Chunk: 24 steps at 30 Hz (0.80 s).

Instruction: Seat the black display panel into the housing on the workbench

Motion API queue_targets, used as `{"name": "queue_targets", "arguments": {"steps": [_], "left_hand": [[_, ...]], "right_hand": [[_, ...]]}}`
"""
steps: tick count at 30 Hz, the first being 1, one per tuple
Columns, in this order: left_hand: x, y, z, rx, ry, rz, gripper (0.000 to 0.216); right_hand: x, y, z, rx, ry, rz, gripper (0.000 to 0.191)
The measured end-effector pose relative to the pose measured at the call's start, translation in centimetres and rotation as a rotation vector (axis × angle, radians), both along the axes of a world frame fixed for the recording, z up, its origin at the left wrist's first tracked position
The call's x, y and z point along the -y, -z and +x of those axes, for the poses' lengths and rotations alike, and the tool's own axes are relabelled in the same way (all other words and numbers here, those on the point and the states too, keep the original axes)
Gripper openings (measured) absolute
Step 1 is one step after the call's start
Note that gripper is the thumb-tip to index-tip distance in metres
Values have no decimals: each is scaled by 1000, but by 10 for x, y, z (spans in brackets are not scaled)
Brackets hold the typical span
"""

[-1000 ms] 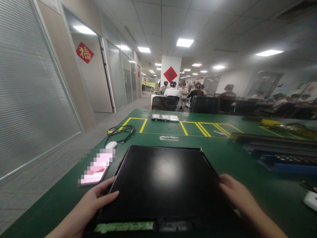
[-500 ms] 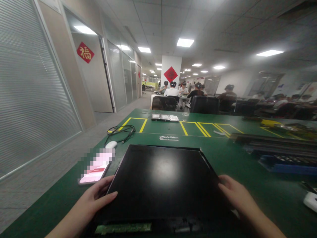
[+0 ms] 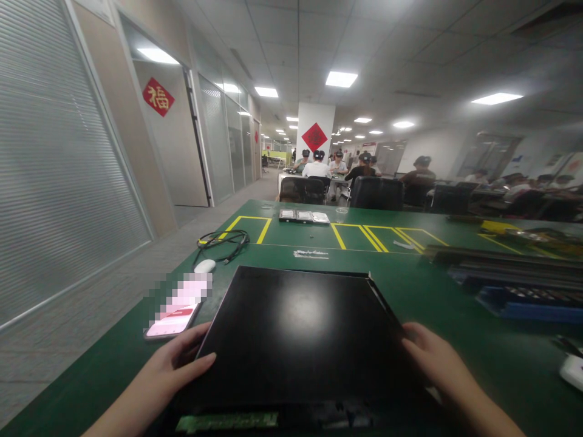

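A flat black panel [image 3: 296,331], like the lid of a computer case, lies on the green table [image 3: 113,358] in front of me. My left hand [image 3: 175,364] grips its left edge, thumb on top and fingers underneath. At the right edge my right hand [image 3: 437,364] holds on in the same way. A green circuit board strip [image 3: 228,420] shows under the panel's near edge.
A phone [image 3: 175,315] lies left of the panel, with a white mouse [image 3: 204,266] and black cables [image 3: 223,240] beyond. Stacked black and blue trays [image 3: 519,282] sit at the right, a white device [image 3: 572,369] near the right edge. Small drives [image 3: 303,216] lie far back. People sit at distant tables.
The panel has slid slightly toward me, covering more of the green board. Both hands keep their hold on its edges.
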<state>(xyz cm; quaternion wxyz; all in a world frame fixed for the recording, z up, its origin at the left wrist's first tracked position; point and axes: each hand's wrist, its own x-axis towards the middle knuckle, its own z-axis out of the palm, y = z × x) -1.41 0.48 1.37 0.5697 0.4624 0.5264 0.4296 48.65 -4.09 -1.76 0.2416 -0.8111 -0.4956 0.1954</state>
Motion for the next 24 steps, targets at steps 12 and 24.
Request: {"name": "queue_targets", "arguments": {"steps": [12,24], "left_hand": [[8,-11,3,19,24,218,45],[14,-13,-1,-134,93,457,48]], "right_hand": [[2,-9,-7,-91,46,75,57],[-4,-3,-1,-198,92,170,56]]}}
